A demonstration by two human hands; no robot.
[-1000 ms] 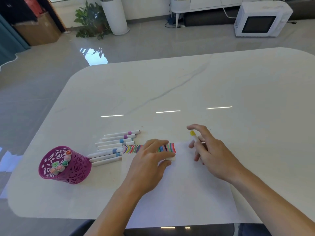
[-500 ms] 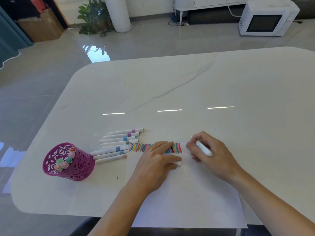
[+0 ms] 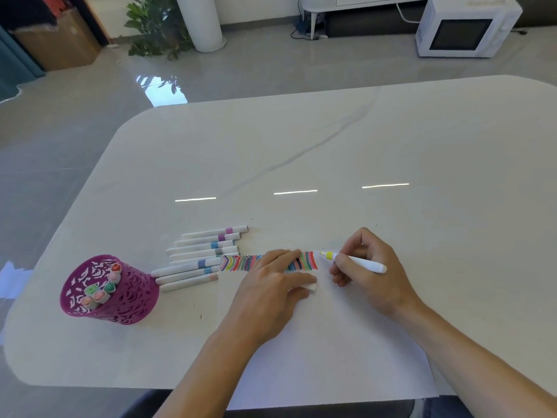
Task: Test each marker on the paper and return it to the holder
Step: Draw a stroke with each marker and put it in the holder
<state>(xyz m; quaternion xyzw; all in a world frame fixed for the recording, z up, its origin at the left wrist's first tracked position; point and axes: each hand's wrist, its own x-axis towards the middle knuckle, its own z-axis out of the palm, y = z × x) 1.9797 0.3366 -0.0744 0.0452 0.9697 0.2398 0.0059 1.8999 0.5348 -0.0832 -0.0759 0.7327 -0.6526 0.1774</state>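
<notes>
A white sheet of paper (image 3: 325, 342) lies at the table's near edge, with a row of coloured strokes (image 3: 241, 263) along its top. My right hand (image 3: 366, 273) grips an uncapped yellow marker (image 3: 352, 260), its tip pointing left just right of the last red stroke. My left hand (image 3: 271, 285) presses flat on the paper with a white cap (image 3: 310, 287) under its fingers. Several capped white markers (image 3: 202, 254) lie in a row left of the paper. A purple lattice holder (image 3: 105, 291) at the left contains several markers.
The white marble table (image 3: 331, 152) stretches far behind the paper. On the floor beyond stand a white microwave (image 3: 464, 28), a potted plant (image 3: 153, 28) and a cardboard box (image 3: 57, 40).
My right hand turned the yellow marker round from tip-up to tip-down and brought it left to the end of the stroke row. My left hand stayed on the paper.
</notes>
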